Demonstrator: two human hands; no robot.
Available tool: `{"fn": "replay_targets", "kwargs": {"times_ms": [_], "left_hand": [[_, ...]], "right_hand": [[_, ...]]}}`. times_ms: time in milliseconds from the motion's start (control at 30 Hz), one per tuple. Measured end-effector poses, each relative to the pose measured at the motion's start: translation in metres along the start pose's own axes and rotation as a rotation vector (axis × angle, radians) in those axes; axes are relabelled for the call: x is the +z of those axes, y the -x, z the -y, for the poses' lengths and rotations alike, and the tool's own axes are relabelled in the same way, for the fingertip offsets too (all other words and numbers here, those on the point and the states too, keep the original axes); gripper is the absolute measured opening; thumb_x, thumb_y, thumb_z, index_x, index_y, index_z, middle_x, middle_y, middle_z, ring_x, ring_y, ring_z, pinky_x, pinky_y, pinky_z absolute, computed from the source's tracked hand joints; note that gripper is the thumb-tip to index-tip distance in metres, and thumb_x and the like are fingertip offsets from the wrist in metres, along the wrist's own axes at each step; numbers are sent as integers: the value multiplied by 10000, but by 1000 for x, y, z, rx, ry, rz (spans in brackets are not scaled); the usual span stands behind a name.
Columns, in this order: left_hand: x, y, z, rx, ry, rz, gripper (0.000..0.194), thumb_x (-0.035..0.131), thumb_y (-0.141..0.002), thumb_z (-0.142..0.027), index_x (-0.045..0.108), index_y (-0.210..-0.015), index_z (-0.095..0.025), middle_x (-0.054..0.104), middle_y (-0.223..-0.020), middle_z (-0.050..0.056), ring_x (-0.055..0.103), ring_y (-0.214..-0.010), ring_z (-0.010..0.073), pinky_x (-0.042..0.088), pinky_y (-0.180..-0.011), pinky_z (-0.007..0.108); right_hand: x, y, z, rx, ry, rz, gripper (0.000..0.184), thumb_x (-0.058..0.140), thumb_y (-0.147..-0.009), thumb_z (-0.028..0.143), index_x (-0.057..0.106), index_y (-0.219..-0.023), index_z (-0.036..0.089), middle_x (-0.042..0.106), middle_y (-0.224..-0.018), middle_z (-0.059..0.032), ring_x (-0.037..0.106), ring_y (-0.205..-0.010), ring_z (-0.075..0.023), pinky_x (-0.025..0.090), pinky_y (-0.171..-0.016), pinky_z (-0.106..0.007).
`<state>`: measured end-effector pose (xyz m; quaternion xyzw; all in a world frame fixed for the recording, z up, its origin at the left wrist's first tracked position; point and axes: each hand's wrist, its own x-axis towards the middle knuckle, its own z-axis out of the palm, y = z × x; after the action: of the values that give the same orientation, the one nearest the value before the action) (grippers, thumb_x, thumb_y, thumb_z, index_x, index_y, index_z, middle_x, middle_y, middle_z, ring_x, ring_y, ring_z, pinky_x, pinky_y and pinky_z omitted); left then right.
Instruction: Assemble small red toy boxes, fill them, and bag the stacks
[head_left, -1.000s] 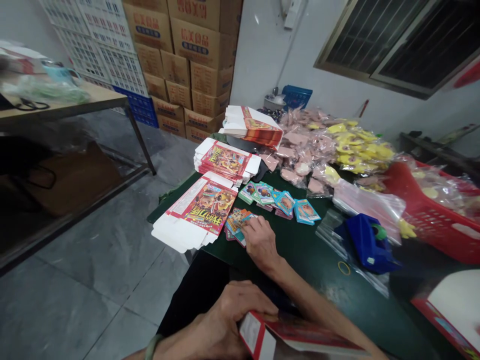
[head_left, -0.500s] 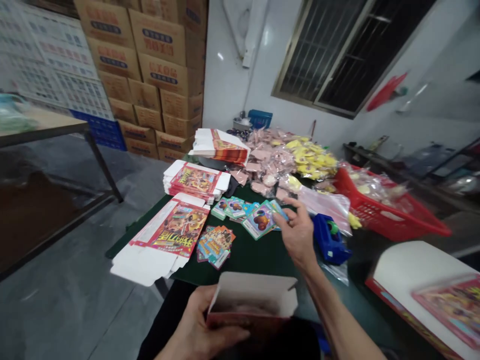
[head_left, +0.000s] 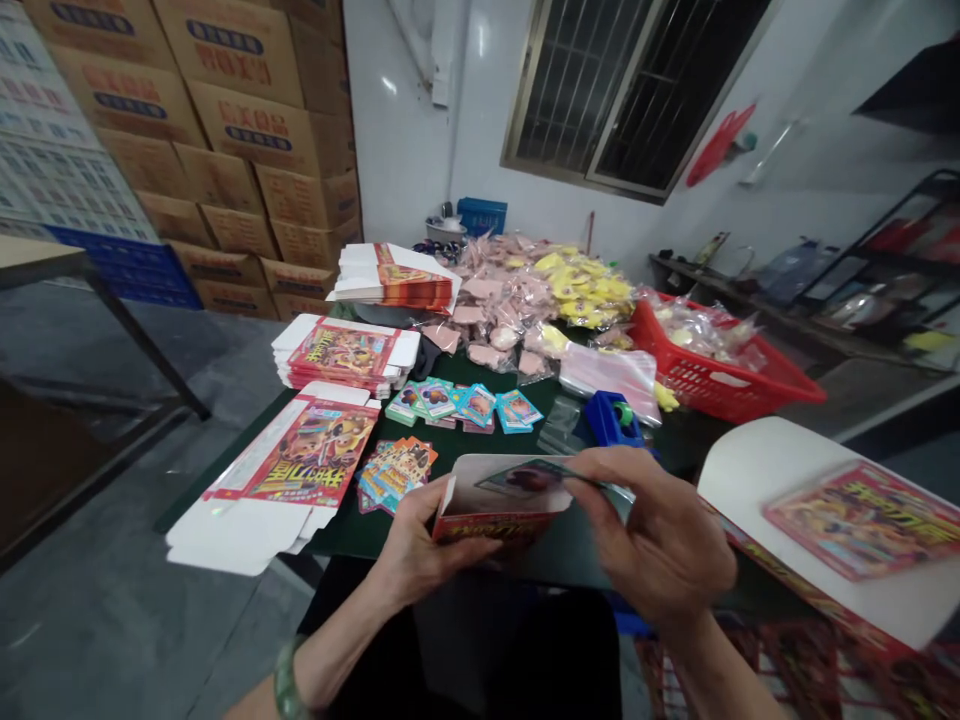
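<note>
My left hand point(head_left: 420, 545) grips a small red printed cardboard box point(head_left: 499, 528) by its left side, its open white mouth facing up. At that mouth my right hand point(head_left: 652, 530) pinches a picture card point(head_left: 517, 480), which lies partly inside the opening; whether more cards are behind it I cannot tell. Beyond the box, blue and green cards point(head_left: 465, 403) lie in overlapping piles on the dark green table. An orange-and-blue fan of cards point(head_left: 397, 472) sits nearer, left of the box. The box's contents are hidden.
Flattened red boxes point(head_left: 322, 445) lie at the table's left, with a stack point(head_left: 345, 350) behind. Pink packets point(head_left: 510, 290) and yellow packets point(head_left: 589, 285) are heaped at the back. A blue tape dispenser point(head_left: 611, 420), red basket point(head_left: 720, 385) and large white-lidded carton point(head_left: 750, 470) stand right.
My right hand has come back from the card piles to the box mouth, bringing a card. My left hand has raised the box slightly. The camera view has shifted right.
</note>
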<state>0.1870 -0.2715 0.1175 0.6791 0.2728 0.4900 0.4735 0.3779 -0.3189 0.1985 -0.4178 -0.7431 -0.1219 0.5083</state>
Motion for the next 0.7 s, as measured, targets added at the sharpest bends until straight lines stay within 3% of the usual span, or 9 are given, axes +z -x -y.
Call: {"fn": "replay_targets", "kwargs": {"times_ms": [100,167,267,367,467,700], "left_hand": [[-1,-3,3,57,-105,20,255,750,-643,-278,677,-828,-118,678,-740,42,635,-635,155,528,-570,233],[-2,-4,6,53,-102,38,287,750,-645,-283,672,-868,-121,678,-789,48,636,-663,160,530,-597,245],[-4,-5,11,2,-44,33,371,750,-653,-283,655,-985,-146,682,-911,60,649,-773,190,538,-672,270],[-5,-4,15,-17,-13,25,355,755,-646,-278,665,-967,-159,684,-928,61,650,-796,205,538,-673,269],[-4,-1,16,-15,-3,22,325,768,-626,-265,672,-918,-159,686,-898,60,651,-777,212,542,-652,278],[-2,4,17,23,33,6,407,760,-641,-242,642,-1026,-183,674,-929,61,650,-784,207,539,-689,299]], "right_hand": [[5,8,-6,-122,100,105,207,589,-803,99,593,-948,247,666,-789,5,592,-811,-165,451,-700,-328],[10,14,-2,-190,122,165,178,602,-821,228,597,-999,239,671,-871,-34,554,-956,-225,441,-782,-392],[22,22,12,-139,154,213,281,564,-822,428,623,-991,210,603,-1063,-116,455,-1115,-308,400,-871,-479],[33,23,22,-54,225,124,156,573,-833,284,641,-939,193,551,-1124,-125,419,-1153,-318,370,-907,-490],[33,17,21,-4,248,84,108,583,-812,173,641,-904,174,586,-1042,-102,422,-1138,-311,345,-921,-478],[20,16,25,-26,337,156,151,572,-802,71,618,-864,201,665,-889,0,490,-983,-237,301,-817,-382]]}}
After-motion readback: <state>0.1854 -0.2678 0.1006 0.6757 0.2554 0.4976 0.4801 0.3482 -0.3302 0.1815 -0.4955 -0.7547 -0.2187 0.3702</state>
